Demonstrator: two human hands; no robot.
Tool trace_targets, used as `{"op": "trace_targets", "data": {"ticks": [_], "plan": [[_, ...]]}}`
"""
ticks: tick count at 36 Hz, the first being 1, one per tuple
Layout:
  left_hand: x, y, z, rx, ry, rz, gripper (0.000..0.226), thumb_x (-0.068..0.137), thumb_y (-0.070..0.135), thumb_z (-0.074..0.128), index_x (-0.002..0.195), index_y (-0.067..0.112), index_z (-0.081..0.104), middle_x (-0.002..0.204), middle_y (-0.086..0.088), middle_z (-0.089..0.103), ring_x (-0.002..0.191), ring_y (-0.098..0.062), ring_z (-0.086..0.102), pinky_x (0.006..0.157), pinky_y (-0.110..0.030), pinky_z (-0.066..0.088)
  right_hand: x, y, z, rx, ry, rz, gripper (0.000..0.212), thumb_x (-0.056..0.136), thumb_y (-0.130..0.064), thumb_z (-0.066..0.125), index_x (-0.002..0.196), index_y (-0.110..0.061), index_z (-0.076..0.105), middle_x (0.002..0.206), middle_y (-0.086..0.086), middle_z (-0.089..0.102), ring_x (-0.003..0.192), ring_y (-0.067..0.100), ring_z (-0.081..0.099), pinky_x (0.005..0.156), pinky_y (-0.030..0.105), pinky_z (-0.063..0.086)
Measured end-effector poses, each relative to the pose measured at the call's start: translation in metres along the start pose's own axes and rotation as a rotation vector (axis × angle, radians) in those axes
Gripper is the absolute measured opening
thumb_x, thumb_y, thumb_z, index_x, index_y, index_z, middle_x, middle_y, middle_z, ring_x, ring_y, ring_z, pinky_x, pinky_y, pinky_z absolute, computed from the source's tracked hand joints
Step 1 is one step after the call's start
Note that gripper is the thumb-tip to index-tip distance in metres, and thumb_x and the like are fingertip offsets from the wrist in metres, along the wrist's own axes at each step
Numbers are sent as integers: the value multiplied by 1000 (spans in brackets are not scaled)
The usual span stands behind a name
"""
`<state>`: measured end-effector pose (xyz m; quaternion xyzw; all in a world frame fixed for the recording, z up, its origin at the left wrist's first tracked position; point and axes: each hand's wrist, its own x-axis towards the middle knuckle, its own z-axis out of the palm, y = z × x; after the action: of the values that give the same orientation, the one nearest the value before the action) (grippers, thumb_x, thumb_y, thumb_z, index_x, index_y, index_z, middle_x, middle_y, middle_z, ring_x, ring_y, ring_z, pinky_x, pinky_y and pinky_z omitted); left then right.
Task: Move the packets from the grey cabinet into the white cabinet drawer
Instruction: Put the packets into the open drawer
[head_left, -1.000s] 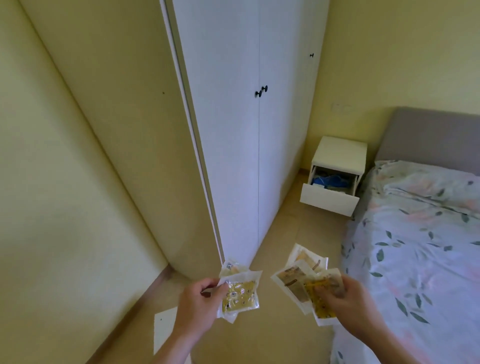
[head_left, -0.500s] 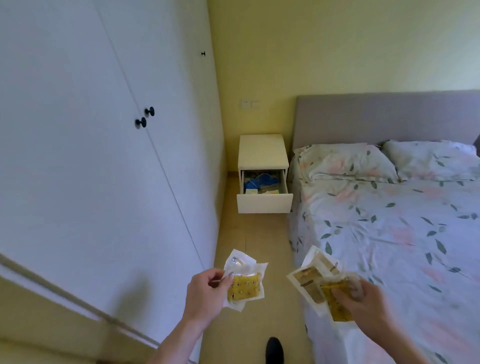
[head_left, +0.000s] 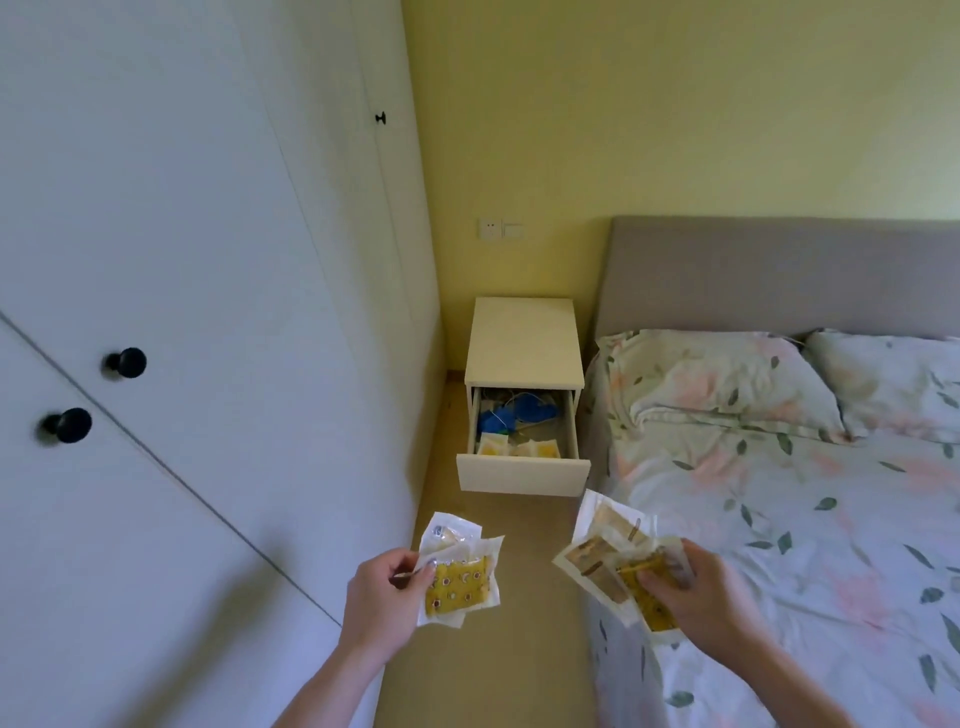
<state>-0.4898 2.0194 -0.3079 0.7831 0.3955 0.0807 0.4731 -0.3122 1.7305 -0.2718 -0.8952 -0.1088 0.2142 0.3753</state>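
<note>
Change: Since the earlier frames your view has turned from the wardrobe toward the white cabinet (head_left: 523, 340), which now sits nearer and almost centred; both of your hands kept their packets throughout.
Left hand: your left hand (head_left: 383, 597) pinches the left packets (head_left: 460, 574), a small stack with a yellow patterned one on top, thumb pressed on its left edge and fingers curled beneath.
Right hand: your right hand (head_left: 696, 592) grips the right packets (head_left: 610, 558), a fanned bundle of brown and yellow ones, thumb on top and fingers curled round the lower edge.
Drawer: the drawer (head_left: 522, 474) of the white cabinet stands pulled out; stored packets (head_left: 519, 448) lie along its front edge, with blue items (head_left: 519, 415) toward its back.
Position: both held bundles hang above the floor (head_left: 498, 670), short of the drawer front, the right one at the bed's near left corner.
Surroundings: wardrobe (head_left: 182, 260) with black knobs to your left; bed (head_left: 779, 493) with floral bedding to your right, touching the cabinet's right side.
</note>
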Motion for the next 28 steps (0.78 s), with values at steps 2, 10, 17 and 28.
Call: {"op": "trace_targets", "data": {"ticks": [2, 10, 17, 28], "plan": [[32, 4, 6, 7, -6, -10, 7, 93, 27, 71, 88, 23, 74, 86, 8, 74, 84, -11, 70, 61, -16, 50, 34, -10, -2, -31, -3, -10, 11, 86, -16, 77, 81, -20, 68, 74, -4, 72, 66, 8, 66, 49, 13, 44], [178, 20, 33, 17, -50, -28, 6, 94, 26, 69, 89, 25, 72, 89, 9, 73, 85, -9, 68, 64, -17, 51, 173, -30, 6, -163, -36, 15, 17, 82, -25, 78, 76, -24, 62, 67, -5, 69, 63, 12, 65, 58, 34, 55], [294, 45, 61, 87, -105, -38, 18, 95, 26, 68, 78, 18, 65, 80, 4, 69, 78, -12, 64, 62, -21, 48, 265, -69, -2, -156, -83, 56, 21, 87, -19, 74, 77, -30, 60, 70, -14, 66, 65, 0, 61, 52, 10, 43], [440, 81, 125, 143, -183, -138, 17, 96, 25, 66, 80, 22, 64, 85, 5, 69, 81, -11, 64, 61, -20, 45, 425, -70, -7, -271, -228, 155, 22, 93, -29, 66, 79, -23, 51, 77, -8, 57, 68, 5, 52, 54, 19, 41]]}}
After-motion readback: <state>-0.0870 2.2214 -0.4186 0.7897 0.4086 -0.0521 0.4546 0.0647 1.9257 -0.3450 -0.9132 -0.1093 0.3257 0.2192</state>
